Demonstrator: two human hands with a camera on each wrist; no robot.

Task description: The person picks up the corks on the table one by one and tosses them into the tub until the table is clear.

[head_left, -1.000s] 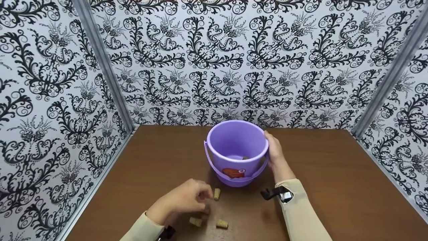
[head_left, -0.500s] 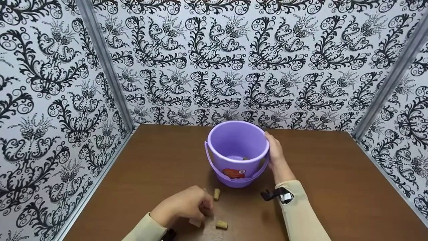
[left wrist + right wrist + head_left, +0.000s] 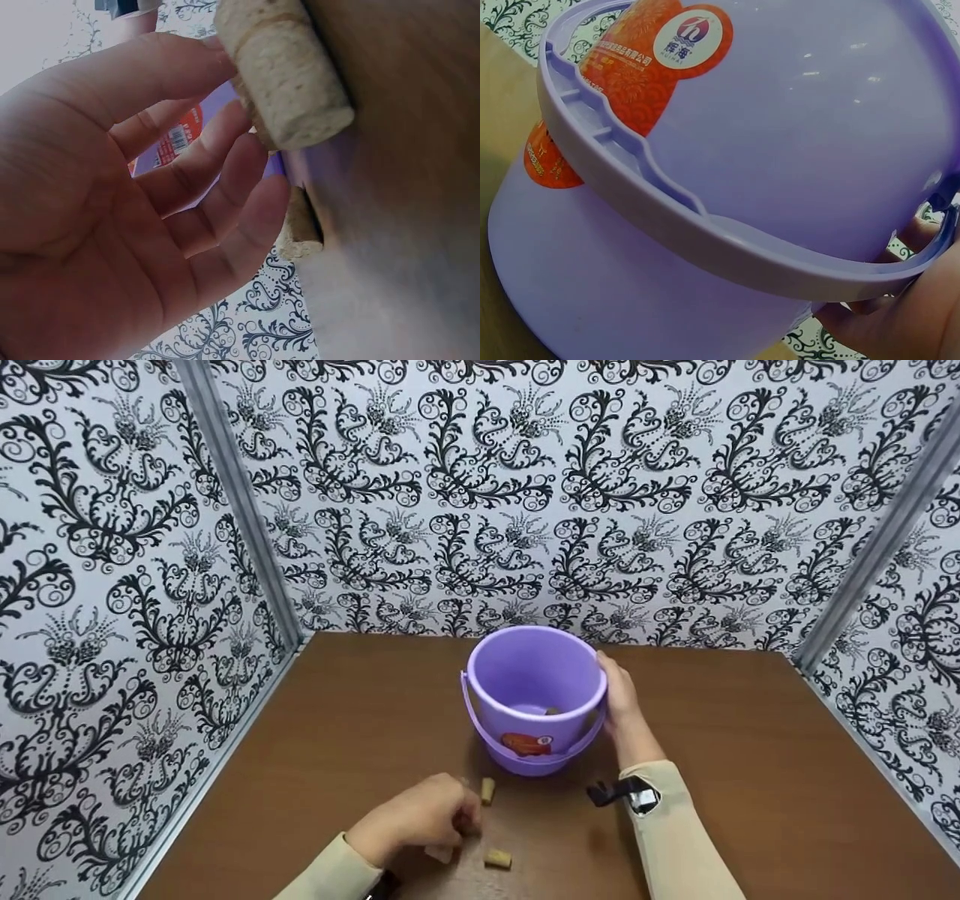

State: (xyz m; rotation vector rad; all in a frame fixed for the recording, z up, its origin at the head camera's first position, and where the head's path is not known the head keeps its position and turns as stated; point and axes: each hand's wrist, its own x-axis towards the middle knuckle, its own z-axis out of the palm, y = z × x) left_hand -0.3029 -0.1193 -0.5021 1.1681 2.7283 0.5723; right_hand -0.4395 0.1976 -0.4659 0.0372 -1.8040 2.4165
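Observation:
The purple bucket (image 3: 529,735) leans slightly toward me on the table, with a bit of cork (image 3: 552,711) showing at its bottom. My right hand (image 3: 621,697) grips its right side, near the rim; the right wrist view shows the fingers (image 3: 915,232) partly behind the handle (image 3: 727,255). My left hand (image 3: 427,814) is low over the table in front of the bucket, thumb and fingertips curled in around a cork (image 3: 251,112), mostly hidden. In the left wrist view a nearer cork (image 3: 289,75) overlaps the thumb tip, and the palm holds nothing.
One cork (image 3: 487,792) lies between my left fingers and the bucket, another (image 3: 498,859) just right of the hand. The wooden table (image 3: 360,712) is bordered by patterned walls (image 3: 510,495). The bucket's handle (image 3: 480,727) hangs down in front.
My left hand has moved slightly right and down to the corks, and its fingers have drawn in. It now covers corks seen beneath it before. The right hand keeps its grip on the bucket.

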